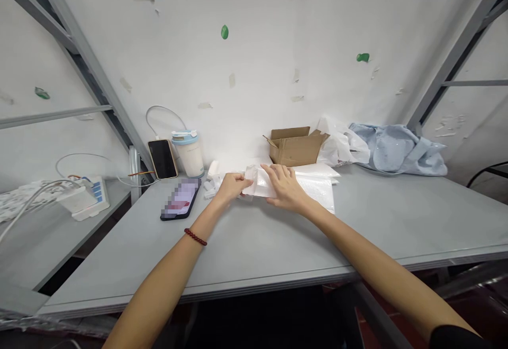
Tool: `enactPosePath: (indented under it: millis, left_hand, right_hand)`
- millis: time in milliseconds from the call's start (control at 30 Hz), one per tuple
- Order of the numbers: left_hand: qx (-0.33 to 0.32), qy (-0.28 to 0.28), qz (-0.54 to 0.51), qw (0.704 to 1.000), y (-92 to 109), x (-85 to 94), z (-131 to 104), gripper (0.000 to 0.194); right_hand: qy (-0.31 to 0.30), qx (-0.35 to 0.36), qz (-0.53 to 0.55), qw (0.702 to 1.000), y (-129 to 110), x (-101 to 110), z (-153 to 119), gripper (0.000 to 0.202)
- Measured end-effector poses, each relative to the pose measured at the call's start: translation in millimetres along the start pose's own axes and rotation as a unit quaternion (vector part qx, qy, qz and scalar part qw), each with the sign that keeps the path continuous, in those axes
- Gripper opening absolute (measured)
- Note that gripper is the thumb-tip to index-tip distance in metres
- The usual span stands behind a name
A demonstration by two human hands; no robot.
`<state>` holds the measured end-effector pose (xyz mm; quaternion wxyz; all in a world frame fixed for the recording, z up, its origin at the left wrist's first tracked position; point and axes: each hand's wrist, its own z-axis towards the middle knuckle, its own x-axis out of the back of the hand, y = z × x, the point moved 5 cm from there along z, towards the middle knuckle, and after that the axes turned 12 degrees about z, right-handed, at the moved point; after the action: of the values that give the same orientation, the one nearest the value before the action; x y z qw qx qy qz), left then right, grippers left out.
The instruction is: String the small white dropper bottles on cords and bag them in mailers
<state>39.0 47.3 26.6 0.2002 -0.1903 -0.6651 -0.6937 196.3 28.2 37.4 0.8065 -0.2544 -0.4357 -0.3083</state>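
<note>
My left hand (231, 187) pinches the left end of a white, partly see-through plastic bag (254, 184) just above the table. My right hand (288, 187) lies over the bag's right part, its fingers stretched out and apart from the thumb. What is inside the bag I cannot make out. Beneath and right of my right hand lie white bubble-wrap pouches (320, 190). Small white pieces (212, 180) sit just left of my left hand, some of them hidden behind it.
Behind my hands stands an open cardboard box (299, 148), with a white plastic bag (341, 143) and blue cloth (397, 148) to its right. At left are a lidded cup (189, 153), a propped phone (162, 158), a flat phone (181, 199) and a power strip (93, 201).
</note>
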Motion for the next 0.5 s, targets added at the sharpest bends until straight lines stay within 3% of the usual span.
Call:
enactPosePath:
  millis: [133, 200, 267, 367, 500]
  left_hand:
    - [-0.038, 0.078, 0.133, 0.987, -6.3, 29.3, 11.8, 0.026]
    - [-0.059, 0.134, 0.236, 0.961, -10.0, 52.6, 16.3, 0.033]
    - [-0.030, 0.181, 0.332, 0.925, -18.4, 75.8, 19.1, 0.030]
    - [0.040, 0.146, 0.408, 0.900, -34.5, 93.2, 23.0, 0.024]
    - [0.091, 0.067, 0.390, 0.914, -44.4, 91.3, 24.8, 0.025]
  right_hand:
    - [0.023, -0.001, 0.001, 1.000, 1.4, 2.5, 1.9, 0.072]
    - [0.030, -0.005, 0.003, 1.000, 3.0, 4.6, 2.2, 0.070]
    - [0.036, 0.000, 0.005, 0.999, 3.7, 6.7, 2.1, 0.064]
    - [0.042, 0.008, 0.005, 0.999, 4.6, 7.9, 1.4, 0.050]
    - [0.041, 0.007, 0.009, 0.999, 7.1, 5.5, 0.9, 0.046]
